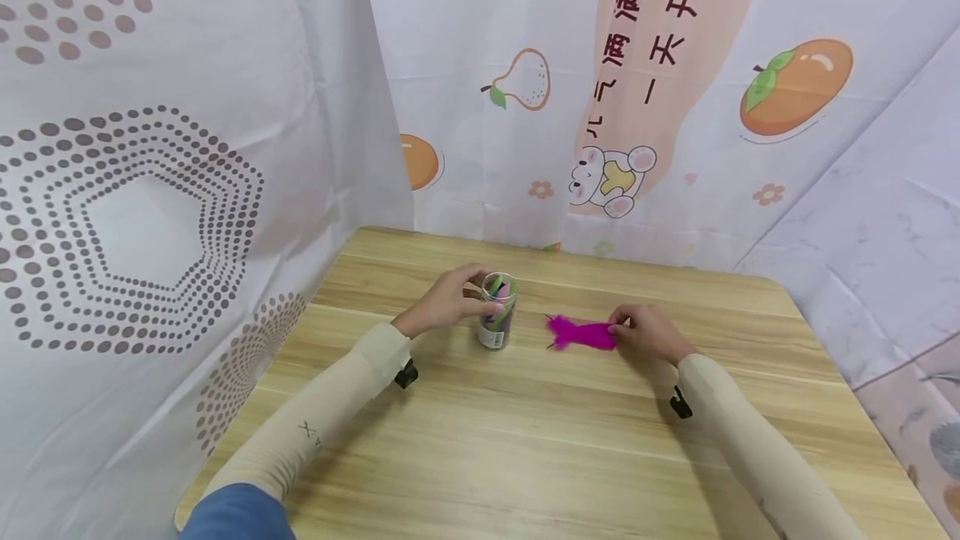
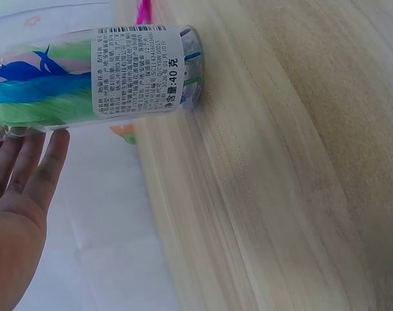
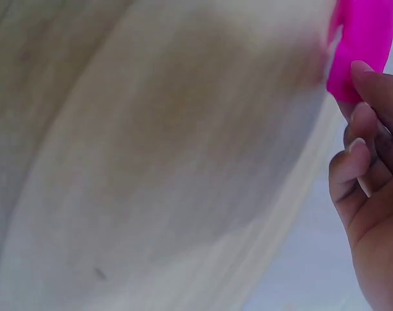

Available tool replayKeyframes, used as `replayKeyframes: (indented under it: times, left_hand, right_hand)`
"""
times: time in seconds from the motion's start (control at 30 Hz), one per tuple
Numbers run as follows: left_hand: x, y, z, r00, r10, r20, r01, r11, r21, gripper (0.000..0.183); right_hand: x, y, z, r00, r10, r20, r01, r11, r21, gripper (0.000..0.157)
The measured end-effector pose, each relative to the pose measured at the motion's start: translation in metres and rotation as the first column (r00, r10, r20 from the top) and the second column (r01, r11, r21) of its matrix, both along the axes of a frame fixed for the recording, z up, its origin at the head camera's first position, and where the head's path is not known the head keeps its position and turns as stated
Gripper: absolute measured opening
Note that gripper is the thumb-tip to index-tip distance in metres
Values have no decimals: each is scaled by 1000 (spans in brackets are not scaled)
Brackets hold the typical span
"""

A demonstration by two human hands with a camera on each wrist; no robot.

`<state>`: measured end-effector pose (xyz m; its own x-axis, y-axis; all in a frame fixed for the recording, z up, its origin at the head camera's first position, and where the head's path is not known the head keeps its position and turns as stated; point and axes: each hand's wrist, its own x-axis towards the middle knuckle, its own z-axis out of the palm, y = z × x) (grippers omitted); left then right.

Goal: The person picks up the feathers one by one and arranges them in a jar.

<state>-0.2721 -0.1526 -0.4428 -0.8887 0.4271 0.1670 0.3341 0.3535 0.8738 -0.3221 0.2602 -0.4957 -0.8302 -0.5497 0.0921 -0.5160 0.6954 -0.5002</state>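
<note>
A transparent jar (image 1: 492, 340) with a white printed label stands upright on the table in the head view. Inside it are green, blue and pink feathers (image 2: 34, 91). My left hand (image 1: 444, 302) holds the jar from its left side, fingers behind and thumb in front. To the right of the jar, my right hand (image 1: 651, 330) pinches the tips of magenta feathers (image 1: 588, 334) between thumb and fingers. Their fluffy quill ends point left, toward the jar. The right wrist view shows the thumb pressed on the magenta tips, the other fingers curled beneath.
The wooden table (image 1: 480, 448) spreads out in front of both arms. A white curtain (image 1: 465, 7) with printed fruit and writing hangs along its back edge, and a dotted curtain (image 1: 150, 223) hangs along the left side.
</note>
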Motion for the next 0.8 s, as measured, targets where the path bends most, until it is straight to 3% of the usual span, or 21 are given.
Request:
replayKeyframes:
  times: [0.27,0.53,0.8]
  left_hand:
    - [-1,-1,0,1000,-8,22,7,1000,21,56]
    - [-1,-1,-1,1000,-4,18,4,1000,12,57]
    - [-2,-2,-2,1000,-9,5,9,1000,12,59]
  right_hand:
    - [4,1,12,998,53,40,-52,998,-33,5]
    - [11,3,15,1000,-3,-1,3,999,-53,6]
    - [16,6,18,997,-60,-52,52,990,-132,4]
